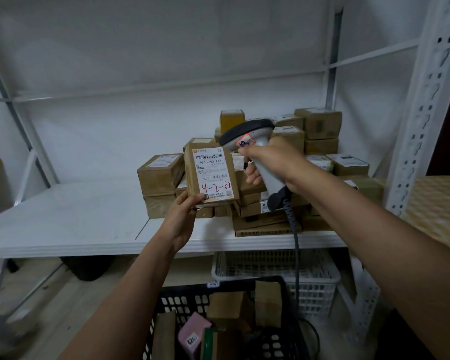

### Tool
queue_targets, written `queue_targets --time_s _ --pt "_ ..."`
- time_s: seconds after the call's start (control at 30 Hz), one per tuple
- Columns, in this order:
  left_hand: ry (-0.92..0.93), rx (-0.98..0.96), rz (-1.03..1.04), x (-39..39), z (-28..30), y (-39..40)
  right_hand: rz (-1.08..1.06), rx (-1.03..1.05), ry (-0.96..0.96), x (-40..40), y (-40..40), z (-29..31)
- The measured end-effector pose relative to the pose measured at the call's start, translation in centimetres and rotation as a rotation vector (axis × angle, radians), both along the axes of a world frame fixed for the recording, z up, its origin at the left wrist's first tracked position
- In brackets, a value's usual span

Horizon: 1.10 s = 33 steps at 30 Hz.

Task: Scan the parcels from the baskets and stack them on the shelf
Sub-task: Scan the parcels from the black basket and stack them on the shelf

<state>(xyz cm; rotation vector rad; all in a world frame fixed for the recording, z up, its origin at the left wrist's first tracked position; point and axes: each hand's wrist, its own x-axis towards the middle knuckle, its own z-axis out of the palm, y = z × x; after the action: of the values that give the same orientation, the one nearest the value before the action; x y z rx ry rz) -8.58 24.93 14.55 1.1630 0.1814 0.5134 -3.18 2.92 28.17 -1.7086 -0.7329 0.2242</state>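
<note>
**Helper:** What do you see, starting close to you?

**Me:** Right below me is a black basket (164, 302) with more parcels in it. I count about five things in there: some brown ones and one pink parcel (192, 331). It is dark down there, so I may miss some. Behind it is one white basket (276, 266), under the shelf. I cannot tell if anything is inside.

**Helper:** And your hands?

**Me:** My left hand (183, 216) holds one small brown parcel (213, 175) by its bottom corner. The fingers are wrapped tight on it. The label faces me, with red writing on it. My right hand (270, 162) is closed around the handle of one scanner (250, 135). Its curly cord hangs down.

**Helper:** How do we scan it well?

**Me:** I think the scanner nose should point at the stripes near the top of the label. Now it sits just beside the parcel's top right corner, maybe too close and off to the side. I would keep the parcel still and keep my thumb off the stripes.

**Helper:** And farther back?

**Me:** One white shelf (76, 216) with a pile of boxes (320, 131) on its right side. I count about twenty, but some are hidden. The left side is bare, so the parcel could go there.
</note>
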Motion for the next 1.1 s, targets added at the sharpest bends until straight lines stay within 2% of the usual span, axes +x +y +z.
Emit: queue_targets --time_s 0.67,0.87,1.1 --pt "0.047 0.104 0.003 -0.6 -0.5 1.0 0.038 -0.001 0.033 0.2 0.9 -0.2" --pt "0.129 -0.032 0.163 -2.4 -0.2 2.5 -0.035 0.054 0.047 2.1 0.7 -1.5" --pt "0.223 0.037 0.196 1.0 2.9 4.3 -0.089 0.053 0.103 4.3 0.5 -4.3"
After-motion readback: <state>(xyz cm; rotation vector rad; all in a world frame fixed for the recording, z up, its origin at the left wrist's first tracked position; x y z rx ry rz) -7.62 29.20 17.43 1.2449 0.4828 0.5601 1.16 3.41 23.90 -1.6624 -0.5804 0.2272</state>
